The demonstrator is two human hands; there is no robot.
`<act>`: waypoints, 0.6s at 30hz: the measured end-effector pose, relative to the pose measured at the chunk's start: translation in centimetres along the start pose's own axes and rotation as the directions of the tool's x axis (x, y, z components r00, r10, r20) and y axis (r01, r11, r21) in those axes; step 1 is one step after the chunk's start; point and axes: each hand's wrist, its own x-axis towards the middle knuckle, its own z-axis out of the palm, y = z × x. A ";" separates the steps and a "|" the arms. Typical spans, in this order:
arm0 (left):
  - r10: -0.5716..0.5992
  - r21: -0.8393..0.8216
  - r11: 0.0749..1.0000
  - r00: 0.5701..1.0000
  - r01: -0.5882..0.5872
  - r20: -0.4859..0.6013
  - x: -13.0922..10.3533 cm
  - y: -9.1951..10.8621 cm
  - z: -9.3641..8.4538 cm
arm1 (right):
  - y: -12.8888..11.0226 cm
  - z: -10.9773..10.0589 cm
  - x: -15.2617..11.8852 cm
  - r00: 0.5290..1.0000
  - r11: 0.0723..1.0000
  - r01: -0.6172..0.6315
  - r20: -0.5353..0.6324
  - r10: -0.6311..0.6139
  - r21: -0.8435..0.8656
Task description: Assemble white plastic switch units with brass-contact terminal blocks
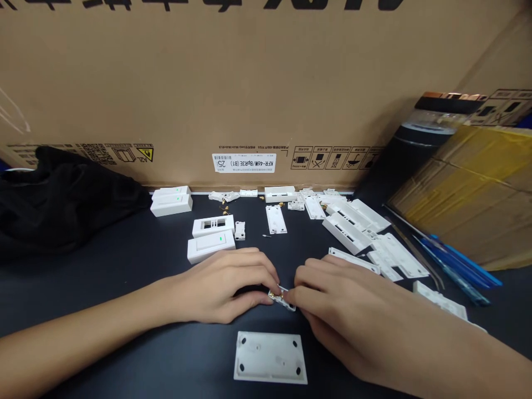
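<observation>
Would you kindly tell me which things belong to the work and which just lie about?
In work, apparently:
small white part, touched by left hand and right hand
white plate
white casings

Lying about, seemingly:
black cloth
large carton
black bottle
taped box

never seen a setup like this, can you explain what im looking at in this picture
There is no robot here: a person works with two bare hands, seen by a camera worn on their head, looking forward and down. The left hand and right hand hold a small white part with brass-coloured bits between them at the fingertips. Nearer the camera lies a white plate with four corner holes. Beyond the left hand sit white switch-like units, one with a green mark. More white pieces and some blue tools lie to the right, and a big cardboard box stands behind.
</observation>
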 end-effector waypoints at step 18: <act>0.082 0.083 0.993 0.997 -0.080 -0.015 0.1 -0.1 -0.1 | -0.2 -0.1 0.0 0.999 1.000 -0.001 -0.032 0.001 0.005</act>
